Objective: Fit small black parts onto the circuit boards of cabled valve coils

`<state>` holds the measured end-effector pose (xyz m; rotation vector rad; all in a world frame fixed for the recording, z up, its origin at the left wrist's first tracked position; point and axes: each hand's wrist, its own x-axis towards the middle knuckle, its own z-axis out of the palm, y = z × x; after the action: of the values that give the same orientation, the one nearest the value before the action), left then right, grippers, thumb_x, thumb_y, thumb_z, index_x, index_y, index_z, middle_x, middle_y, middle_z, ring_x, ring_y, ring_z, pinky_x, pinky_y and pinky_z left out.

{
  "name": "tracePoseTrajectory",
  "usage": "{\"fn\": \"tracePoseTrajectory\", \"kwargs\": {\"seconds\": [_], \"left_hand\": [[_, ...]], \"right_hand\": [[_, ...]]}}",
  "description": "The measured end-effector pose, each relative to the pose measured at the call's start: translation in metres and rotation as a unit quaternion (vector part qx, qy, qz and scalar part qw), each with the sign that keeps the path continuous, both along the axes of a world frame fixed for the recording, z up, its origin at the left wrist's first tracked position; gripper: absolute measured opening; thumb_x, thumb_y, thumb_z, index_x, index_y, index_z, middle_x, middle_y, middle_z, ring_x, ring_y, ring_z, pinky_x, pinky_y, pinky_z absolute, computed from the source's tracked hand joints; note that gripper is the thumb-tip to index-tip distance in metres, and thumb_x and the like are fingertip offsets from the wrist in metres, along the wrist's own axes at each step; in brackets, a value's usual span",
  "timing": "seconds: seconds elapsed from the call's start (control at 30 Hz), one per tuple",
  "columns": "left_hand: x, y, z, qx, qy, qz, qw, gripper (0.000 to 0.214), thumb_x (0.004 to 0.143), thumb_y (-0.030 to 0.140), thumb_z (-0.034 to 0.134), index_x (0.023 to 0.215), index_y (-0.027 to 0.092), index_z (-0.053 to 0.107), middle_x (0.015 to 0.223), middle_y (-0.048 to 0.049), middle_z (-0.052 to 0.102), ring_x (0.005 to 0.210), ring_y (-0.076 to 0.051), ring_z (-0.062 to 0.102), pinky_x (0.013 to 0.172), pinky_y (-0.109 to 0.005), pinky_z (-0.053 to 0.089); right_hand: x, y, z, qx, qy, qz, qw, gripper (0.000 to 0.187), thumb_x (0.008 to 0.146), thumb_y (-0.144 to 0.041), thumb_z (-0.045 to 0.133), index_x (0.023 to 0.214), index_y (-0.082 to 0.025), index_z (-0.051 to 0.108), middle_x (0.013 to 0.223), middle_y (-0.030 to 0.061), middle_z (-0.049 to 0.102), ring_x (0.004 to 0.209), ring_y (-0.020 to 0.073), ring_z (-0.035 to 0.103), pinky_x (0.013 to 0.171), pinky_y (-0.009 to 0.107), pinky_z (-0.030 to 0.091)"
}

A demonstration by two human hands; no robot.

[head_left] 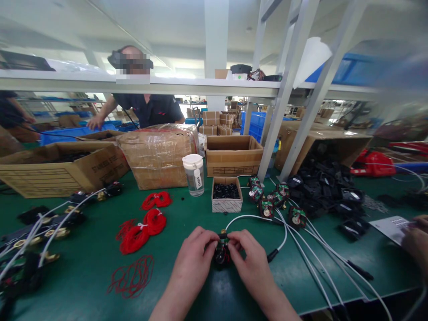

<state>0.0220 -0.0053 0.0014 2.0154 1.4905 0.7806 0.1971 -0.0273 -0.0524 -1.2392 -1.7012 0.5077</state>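
Note:
My left hand point(194, 254) and my right hand point(249, 256) meet over the green bench top, fingers closed. Between them is a small electronic assembly point(221, 256) with a green board and a round black part low down. The fingertips of both hands pinch a short black piece point(222, 236) at its top from either side. A white cable point(247, 217) curves up behind the assembly and off to the right. Just beyond my hands stands a small carton point(226, 205) full of little black parts. My fingers partly hide the assembly.
Red wire coils point(143, 232) lie left. Similar board assemblies point(266, 207) with white cables and a heap of black housings point(326, 191) lie right. A lidded water jug point(194, 176) and cardboard boxes point(157, 156) stand behind. Another person point(147, 109) stands across; someone's hand point(417, 240) shows far right.

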Motion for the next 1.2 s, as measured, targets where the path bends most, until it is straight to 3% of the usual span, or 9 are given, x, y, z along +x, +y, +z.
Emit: {"fn": "tracePoseTrajectory", "kwargs": {"seconds": [0.57, 0.87, 1.2], "left_hand": [[0.002, 0.002, 0.0, -0.003, 0.055, -0.004, 0.998, 0.023, 0.089, 0.014, 0.054, 0.094, 0.025, 0.074, 0.093, -0.0023, 0.067, 0.092, -0.019, 0.064, 0.081, -0.031, 0.045], [0.011, 0.004, 0.005, 0.001, 0.095, 0.021, 0.995, 0.015, 0.088, 0.012, 0.056, 0.081, 0.022, 0.065, 0.084, -0.0005, 0.063, 0.087, -0.018, 0.061, 0.075, -0.029, 0.04], [0.012, 0.009, -0.001, 0.008, 0.07, 0.03, 0.997, 0.016, 0.087, 0.011, 0.057, 0.08, 0.022, 0.066, 0.083, 0.0008, 0.061, 0.083, -0.016, 0.06, 0.073, -0.026, 0.04]], "right_hand": [[-0.003, 0.001, 0.002, 0.008, -0.016, -0.018, 1.0, 0.018, 0.095, -0.015, 0.053, 0.107, -0.023, 0.064, 0.091, 0.0031, 0.064, 0.081, 0.0171, 0.062, 0.073, 0.029, 0.053], [-0.005, 0.002, 0.005, 0.076, -0.11, -0.067, 0.989, 0.02, 0.096, -0.012, 0.049, 0.108, -0.022, 0.061, 0.091, 0.0039, 0.064, 0.086, 0.0199, 0.062, 0.076, 0.033, 0.052], [-0.009, 0.0, 0.005, 0.087, -0.182, -0.08, 0.976, 0.024, 0.098, -0.011, 0.044, 0.114, -0.02, 0.059, 0.091, 0.007, 0.062, 0.084, 0.0243, 0.058, 0.075, 0.039, 0.048]]}}
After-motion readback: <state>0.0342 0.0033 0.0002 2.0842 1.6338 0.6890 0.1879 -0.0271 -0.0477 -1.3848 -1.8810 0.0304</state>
